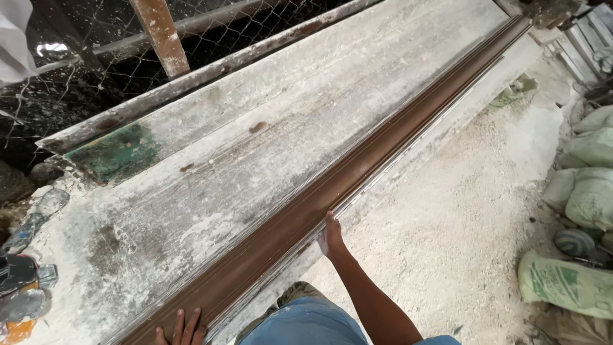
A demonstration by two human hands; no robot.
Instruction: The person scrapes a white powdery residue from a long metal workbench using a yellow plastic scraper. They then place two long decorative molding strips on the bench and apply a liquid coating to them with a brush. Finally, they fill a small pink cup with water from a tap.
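- 2 bare hands rest on 1 long brown grooved moulding strip (332, 185), which lies along the near edge of a white-dusted wooden worktop (242, 140) and runs from the bottom left to the top right of the view.
- The left hand (182, 329) lies flat on the strip's near end at the bottom edge, fingers spread and straight, palm down; it grips nothing, and part of it is cut off by the frame.
- The right hand (330, 235) sits further along, pressed against the strip's outer edge with fingers curled over the rim; how tightly it closes cannot be told.
- The strip's surface shows parallel ridges, with pale powder along its outer edge.
- A green patch (115, 152) marks the worktop's far side, near a wire mesh fence (96, 38).
- The floor (472, 211) on the right is covered in white powder.
- Several filled pale sacks (587, 185) are piled at the right, a green-printed one (565, 284) lowest.
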